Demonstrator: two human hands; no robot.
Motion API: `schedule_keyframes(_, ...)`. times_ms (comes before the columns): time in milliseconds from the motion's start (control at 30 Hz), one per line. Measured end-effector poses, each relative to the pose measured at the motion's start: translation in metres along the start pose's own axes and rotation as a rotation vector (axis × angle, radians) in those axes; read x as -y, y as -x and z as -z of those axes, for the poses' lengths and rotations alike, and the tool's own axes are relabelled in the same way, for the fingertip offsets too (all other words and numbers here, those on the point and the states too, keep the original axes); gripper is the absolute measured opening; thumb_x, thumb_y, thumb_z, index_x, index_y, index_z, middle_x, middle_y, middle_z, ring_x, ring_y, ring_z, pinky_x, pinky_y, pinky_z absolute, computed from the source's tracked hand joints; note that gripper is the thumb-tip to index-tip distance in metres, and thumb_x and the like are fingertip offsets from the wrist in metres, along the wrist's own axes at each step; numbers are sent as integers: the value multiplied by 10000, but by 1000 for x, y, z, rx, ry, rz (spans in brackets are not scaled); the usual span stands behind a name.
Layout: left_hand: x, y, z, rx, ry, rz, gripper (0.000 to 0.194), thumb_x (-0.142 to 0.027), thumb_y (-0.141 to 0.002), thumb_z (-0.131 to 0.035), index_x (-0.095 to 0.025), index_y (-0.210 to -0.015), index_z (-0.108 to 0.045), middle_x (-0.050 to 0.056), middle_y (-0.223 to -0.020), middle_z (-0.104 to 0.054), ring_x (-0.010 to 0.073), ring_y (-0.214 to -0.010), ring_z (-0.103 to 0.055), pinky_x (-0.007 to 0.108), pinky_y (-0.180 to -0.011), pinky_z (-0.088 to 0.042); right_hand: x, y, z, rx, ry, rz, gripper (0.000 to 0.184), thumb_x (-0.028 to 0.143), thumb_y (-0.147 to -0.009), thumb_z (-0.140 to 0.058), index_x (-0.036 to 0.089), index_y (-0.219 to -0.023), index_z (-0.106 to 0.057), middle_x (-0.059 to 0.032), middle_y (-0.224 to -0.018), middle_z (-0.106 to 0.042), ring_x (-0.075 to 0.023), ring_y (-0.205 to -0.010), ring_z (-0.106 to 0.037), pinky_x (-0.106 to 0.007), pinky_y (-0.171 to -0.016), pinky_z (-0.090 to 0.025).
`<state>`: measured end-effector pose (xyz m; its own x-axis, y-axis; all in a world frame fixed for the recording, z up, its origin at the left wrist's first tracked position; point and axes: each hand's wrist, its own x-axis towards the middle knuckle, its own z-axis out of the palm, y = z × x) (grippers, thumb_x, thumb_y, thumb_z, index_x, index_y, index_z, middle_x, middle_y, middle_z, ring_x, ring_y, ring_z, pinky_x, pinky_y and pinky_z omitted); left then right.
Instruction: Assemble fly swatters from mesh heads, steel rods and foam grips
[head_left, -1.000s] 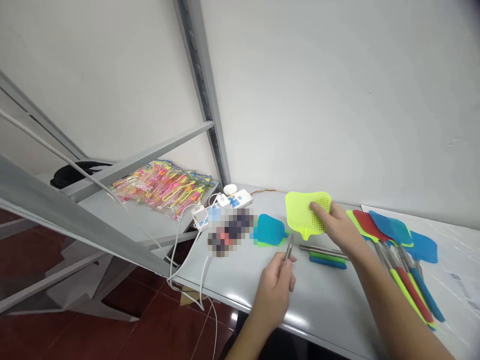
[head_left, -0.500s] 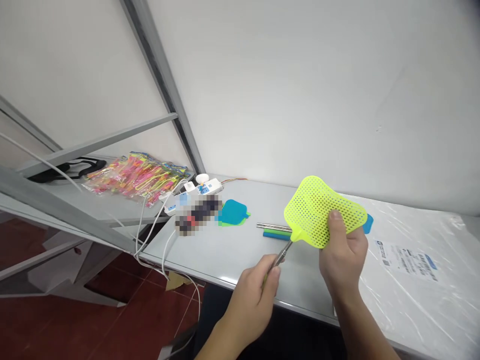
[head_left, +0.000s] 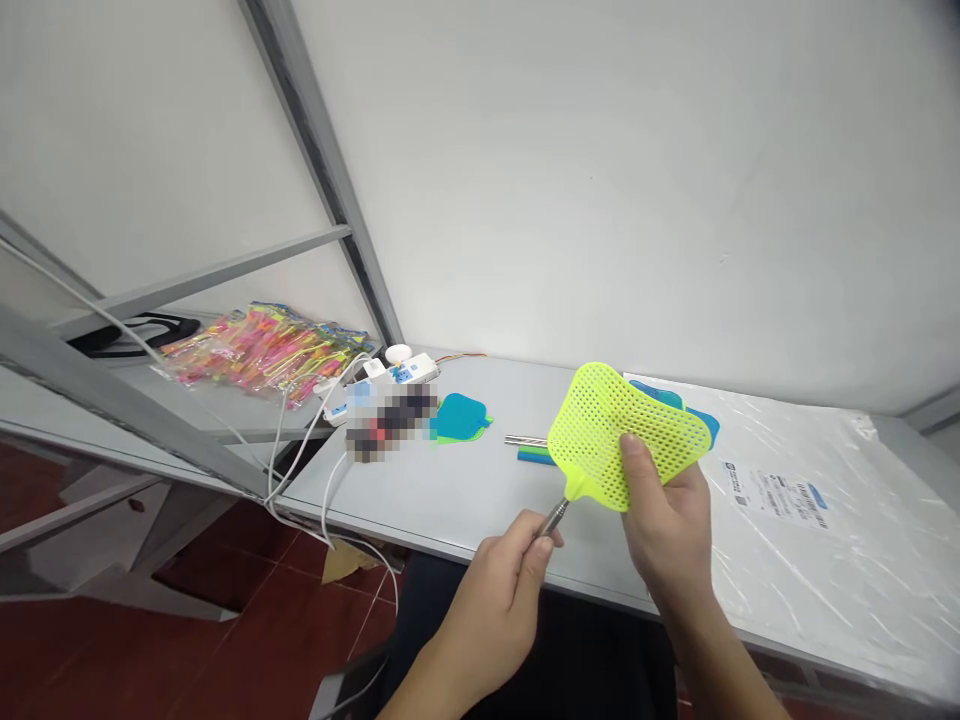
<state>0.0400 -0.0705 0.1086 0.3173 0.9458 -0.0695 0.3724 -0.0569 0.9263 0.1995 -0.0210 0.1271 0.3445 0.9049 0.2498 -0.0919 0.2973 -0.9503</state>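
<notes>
A yellow-green perforated fly swatter head (head_left: 600,425) is held tilted above the table. My right hand (head_left: 670,520) pinches its wide end, thumb on the front face. My left hand (head_left: 495,590) is closed around the metal rod (head_left: 553,517), whose tip meets the head's narrow neck. Most of the rod is hidden inside my left fist. Behind the head, metal rods (head_left: 523,441) lie beside green and blue handle tubes (head_left: 534,456). A blue swatter head (head_left: 460,415) rests on a green one farther left. More blue swatter heads (head_left: 703,428) show partly behind my right hand.
A white plastic sheet with a printed label (head_left: 780,495) covers the table's right side. Left are a blurred dark object (head_left: 394,422), power strips (head_left: 412,369) with white cables, and bagged colourful items (head_left: 262,350) beyond a grey metal frame (head_left: 322,170).
Both hands and the swatter have shifted slightly left and down in view, as has the scene a little. More blue swatter heads now show behind the yellow-green one.
</notes>
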Motion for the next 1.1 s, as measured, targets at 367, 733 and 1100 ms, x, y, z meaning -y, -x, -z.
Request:
schedule_keyframes(367,-11,4,11,63,-77,-11,316,-435,-1003,-347,-229,-791,-459,-30,-664,-460,150,-613,-408,265,-592,-258,-15,18,7,148,-47,-257,213,416,-820,-696,224,-895,-641,2,-650,-580,-149,-552,-516,-274,-484,-427)
schedule_keyframes(733,0,-2,-2,94,416,67,362,-514,-963,-412,-191,-913,-568,-57,-591,-346,116,-543,-313,229,-524,-274,-23,39,-2,344,33,-286,244,418,-873,-630,200,-763,-619,3,-664,-547,-140,-611,-519,-277,-591,-455)
schedule_keyframes(1100,17,-5,4,370,666,212,401,-549,-971,-378,-213,-756,-420,-98,-515,-297,53,-347,-261,184,-344,-167,-23,16,-1,68,-68,-288,253,435,-807,-706,195,-845,-633,36,-608,-493,-93,-491,-400,-254,-476,-390)
